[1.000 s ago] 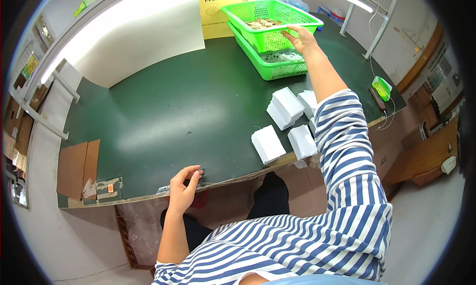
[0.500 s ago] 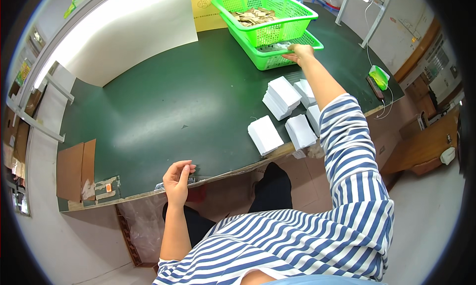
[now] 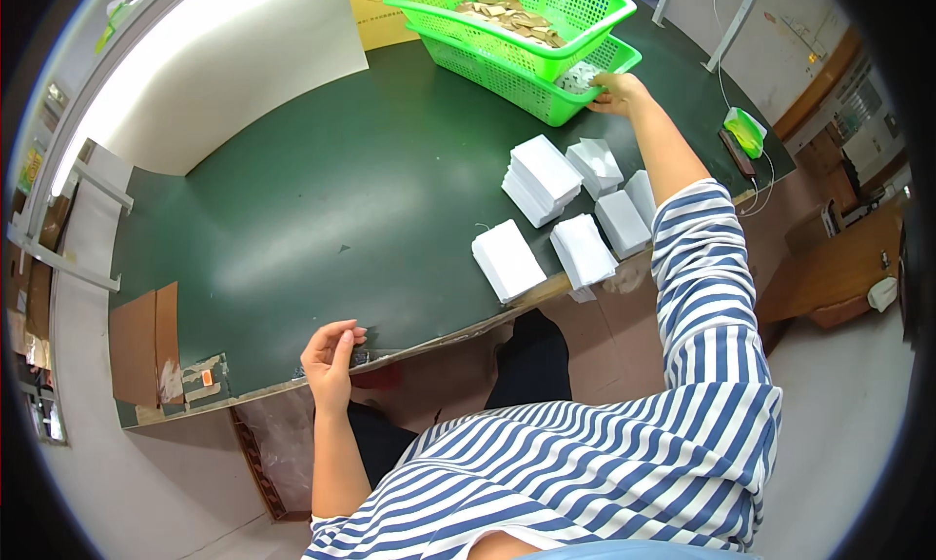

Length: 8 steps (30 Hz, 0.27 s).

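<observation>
My right hand [image 3: 620,94] reaches out to the far right, with its fingers closed at the near right corner of the lower green plastic basket [image 3: 487,73]. Small whitish pieces [image 3: 578,77] show in that corner beside my fingers. Another green basket [image 3: 595,36] rests on top, holding many flat tan-gold pieces [image 3: 512,19]. Over the near table edge, my left hand [image 3: 331,355] hovers with loosely bent fingers and no object visible in it. Several stacks of white paper or card pieces, one of them a tall stack [image 3: 543,178], stand between my hands on the right.
The dark green table [image 3: 292,238] curves around me. A brown cardboard piece [image 3: 146,346] lies at its left end. White sheeting [image 3: 244,73] and a yellow box [image 3: 375,14] stand behind. At the right edge are a power strip [image 3: 738,155] and a green-white packet [image 3: 747,131].
Both baskets have turned, their near corner swinging to the right, with my right hand at the lower one. My left hand stays loosely bent near the edge. The view has shifted slightly.
</observation>
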Available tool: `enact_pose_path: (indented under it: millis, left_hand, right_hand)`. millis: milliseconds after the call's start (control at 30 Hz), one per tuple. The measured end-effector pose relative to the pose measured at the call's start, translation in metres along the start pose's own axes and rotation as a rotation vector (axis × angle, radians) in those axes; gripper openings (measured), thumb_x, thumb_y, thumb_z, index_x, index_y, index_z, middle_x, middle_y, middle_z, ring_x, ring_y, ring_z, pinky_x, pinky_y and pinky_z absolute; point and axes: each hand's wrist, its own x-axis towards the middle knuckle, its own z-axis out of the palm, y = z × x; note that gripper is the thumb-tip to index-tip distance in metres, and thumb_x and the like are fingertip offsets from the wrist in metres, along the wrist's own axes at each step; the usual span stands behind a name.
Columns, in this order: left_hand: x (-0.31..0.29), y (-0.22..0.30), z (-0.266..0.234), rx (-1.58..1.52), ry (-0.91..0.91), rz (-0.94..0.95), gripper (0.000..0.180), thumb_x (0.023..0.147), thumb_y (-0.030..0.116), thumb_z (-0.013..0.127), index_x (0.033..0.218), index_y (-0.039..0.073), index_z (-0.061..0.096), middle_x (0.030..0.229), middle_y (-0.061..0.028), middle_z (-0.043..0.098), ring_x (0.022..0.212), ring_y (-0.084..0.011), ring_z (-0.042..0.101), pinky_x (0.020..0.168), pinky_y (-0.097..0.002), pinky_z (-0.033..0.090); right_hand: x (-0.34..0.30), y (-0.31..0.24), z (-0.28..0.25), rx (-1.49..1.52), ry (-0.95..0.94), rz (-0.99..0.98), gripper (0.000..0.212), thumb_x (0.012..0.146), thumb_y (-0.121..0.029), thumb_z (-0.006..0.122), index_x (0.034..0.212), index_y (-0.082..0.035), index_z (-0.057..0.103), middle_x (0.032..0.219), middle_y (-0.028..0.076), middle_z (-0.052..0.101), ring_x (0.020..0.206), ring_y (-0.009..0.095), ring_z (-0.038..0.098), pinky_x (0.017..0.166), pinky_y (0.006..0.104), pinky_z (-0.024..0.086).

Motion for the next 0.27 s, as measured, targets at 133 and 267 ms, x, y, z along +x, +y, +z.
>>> enact_pose_path:
  millis: [133, 267]
  left_hand:
    - [0.006, -0.005, 0.004, -0.010, -0.027, -0.008, 0.016, 0.100, 0.002, 0.063, 0.112, -0.005, 0.071, 0.098, -0.0117, 0.074, 0.090, -0.0167, 0.070, 0.087, -0.0302, 0.056]
    - [-0.013, -0.002, -0.009, 0.023, 0.027, 0.088, 0.020, 0.099, 0.002, 0.062, 0.117, -0.005, 0.068, 0.102, -0.0147, 0.074, 0.093, -0.0201, 0.071, 0.088, -0.0328, 0.056]
  right_hand:
    - [0.012, -0.008, -0.044, -0.105, 0.095, 0.023, 0.025, 0.093, -0.004, 0.065, 0.117, -0.005, 0.059, 0.106, 0.015, 0.065, 0.095, 0.030, 0.068, 0.089, 0.0528, 0.057]
    - [-0.016, -0.012, -0.050, -0.171, 0.141, 0.026, 0.080, 0.099, -0.026, 0.071, 0.162, -0.023, 0.022, 0.147, 0.015, 0.045, 0.118, 0.030, 0.061, 0.096, 0.0608, 0.054]
